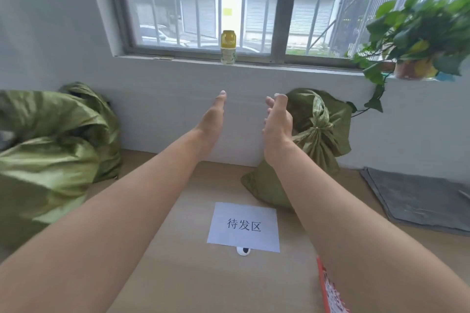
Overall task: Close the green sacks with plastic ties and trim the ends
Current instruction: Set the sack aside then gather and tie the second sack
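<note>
Leftmost, a heap of green sacks (50, 150) slumped against the wall under a barred window, bulky and creased. No gathered neck showed on them, so they looked not yet closed, though blur made this hard to confirm.

Toward the centre, two bare forearms reached forward over a wood-toned surface (183, 262). The left hand (212, 119) was held flat with straight fingers, palm turned inward, holding nothing. Above and between the hands, a yellow-capped bottle (228, 47) stood on the windowsill. Below, a white paper sign (244, 226) with printed characters lay flat, a small white round object (243, 250) at its near edge.

The right hand (277, 122) faced the left with fingers loosely curved, also holding nothing. The two palms were near each other and apart. No plastic tie or cutter was visible.

Just behind and right of the right hand, a single green sack (323, 150) leaned on the wall, its neck (316, 127) cinched and its long axis nearly upright. Whether a plastic tie bound it was too small to tell.

Judging by this, the work remaining lay to the left, well apart from both hands, with the left arm the nearer one.

Farther right lay a red-and-white item (330, 290), a grey mat (419, 198) and a leafy potted plant (412, 33).
</note>
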### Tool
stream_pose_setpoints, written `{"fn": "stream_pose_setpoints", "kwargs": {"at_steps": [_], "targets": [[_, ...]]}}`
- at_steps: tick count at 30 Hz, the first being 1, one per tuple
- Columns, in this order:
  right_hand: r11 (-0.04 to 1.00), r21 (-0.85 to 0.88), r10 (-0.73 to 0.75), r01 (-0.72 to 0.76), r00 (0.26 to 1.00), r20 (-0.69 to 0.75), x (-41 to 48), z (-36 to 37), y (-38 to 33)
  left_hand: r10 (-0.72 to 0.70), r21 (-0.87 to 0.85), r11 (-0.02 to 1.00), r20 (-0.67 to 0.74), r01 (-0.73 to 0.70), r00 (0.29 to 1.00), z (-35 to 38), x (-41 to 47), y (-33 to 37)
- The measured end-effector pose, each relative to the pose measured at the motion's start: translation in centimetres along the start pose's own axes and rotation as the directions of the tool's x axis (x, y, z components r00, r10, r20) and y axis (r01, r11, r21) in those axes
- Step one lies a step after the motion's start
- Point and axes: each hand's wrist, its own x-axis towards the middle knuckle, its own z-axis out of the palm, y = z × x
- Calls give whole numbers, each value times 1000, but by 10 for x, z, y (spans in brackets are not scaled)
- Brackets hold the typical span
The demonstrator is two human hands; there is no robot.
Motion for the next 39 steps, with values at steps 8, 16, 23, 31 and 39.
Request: {"fn": "stream_pose_setpoints", "kwargs": {"at_steps": [8, 16, 23, 31, 39], "targets": [[1000, 9, -29, 28, 994, 101, -133, 90, -21, 76, 33, 997, -91, -74, 993, -123, -99, 25], [999, 33, -34, 32, 996, 84, -247, 191, -18, 90, 35, 996, -97, -87, 991, -250, -181, 38], [999, 10, -44, 43, 989, 140, -295, 258, -20, 91, 85, 993, -147, -79, 985, -343, -213, 43], [999, 3, -38, 39, 962, 269, -289, 335, -1, 109, 94, 992, -283, -85, 953, -434, -218, 39], [1000, 7, 7, -10, 946, 325, -292, 431, 30, 105, 101, 992, -379, -71, 919, -523, -209, 37]]}}
